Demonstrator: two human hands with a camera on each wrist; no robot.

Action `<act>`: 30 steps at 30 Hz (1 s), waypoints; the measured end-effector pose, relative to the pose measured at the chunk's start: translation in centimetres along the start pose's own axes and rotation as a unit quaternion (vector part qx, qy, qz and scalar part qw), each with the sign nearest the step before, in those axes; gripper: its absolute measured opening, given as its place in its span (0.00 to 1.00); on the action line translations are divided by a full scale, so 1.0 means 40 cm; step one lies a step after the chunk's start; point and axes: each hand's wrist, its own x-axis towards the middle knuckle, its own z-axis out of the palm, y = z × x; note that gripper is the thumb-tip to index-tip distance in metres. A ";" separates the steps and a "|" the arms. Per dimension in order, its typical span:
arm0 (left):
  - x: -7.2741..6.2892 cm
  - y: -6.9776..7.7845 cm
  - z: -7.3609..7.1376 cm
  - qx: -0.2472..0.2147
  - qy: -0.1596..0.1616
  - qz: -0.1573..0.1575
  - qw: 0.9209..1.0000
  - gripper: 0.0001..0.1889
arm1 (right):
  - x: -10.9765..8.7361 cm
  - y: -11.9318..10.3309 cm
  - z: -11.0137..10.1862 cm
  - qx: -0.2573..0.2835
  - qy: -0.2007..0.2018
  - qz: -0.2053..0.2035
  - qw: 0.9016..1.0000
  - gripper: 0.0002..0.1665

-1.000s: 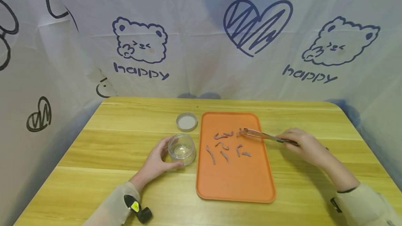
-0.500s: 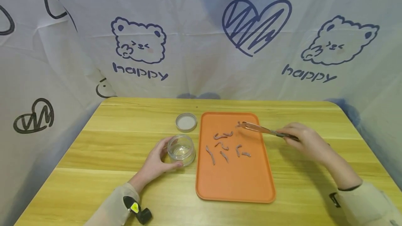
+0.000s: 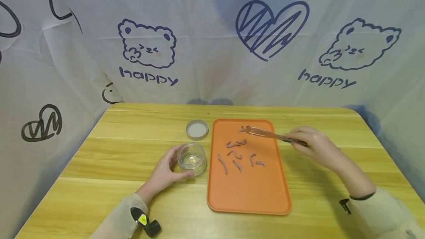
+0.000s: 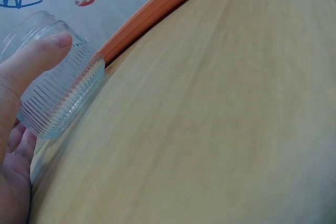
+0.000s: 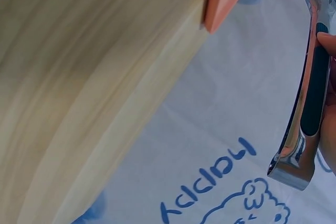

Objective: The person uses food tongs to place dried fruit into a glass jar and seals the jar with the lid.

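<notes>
My left hand [image 3: 165, 170] curls round the side of a clear glass jar [image 3: 192, 159] standing on the table. Its thumb lies along the ribbed wall of the jar [image 4: 63, 87] in the left wrist view. My right hand [image 3: 313, 144] grips metal tongs [image 3: 265, 132] by their dark-sided handle. A small brownish-pink worm-like piece [image 3: 242, 129] is pinched at the tongs' tips, over the upper part of an orange tray [image 3: 245, 194]. Several similar worm-like pieces [image 3: 223, 163] lie scattered on the tray. The bent end of the tongs [image 5: 291, 171] shows in the right wrist view.
A round lid [image 3: 197, 130] lies behind the jar, beside the tray's left edge. The wooden table [image 3: 132, 135] ends at the back against a white cloth [image 3: 206, 65] with blue drawings. More cloth hangs at both sides.
The tongs, with the piece at their tips, have moved up the tray and then left, my right hand moving with them. My left hand and the jar stay in place.
</notes>
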 end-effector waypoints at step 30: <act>0.014 -0.093 0.000 -0.001 0.006 0.010 1.000 0.46 | 0.142 -0.124 0.070 0.061 -0.032 -0.064 0.996 0.17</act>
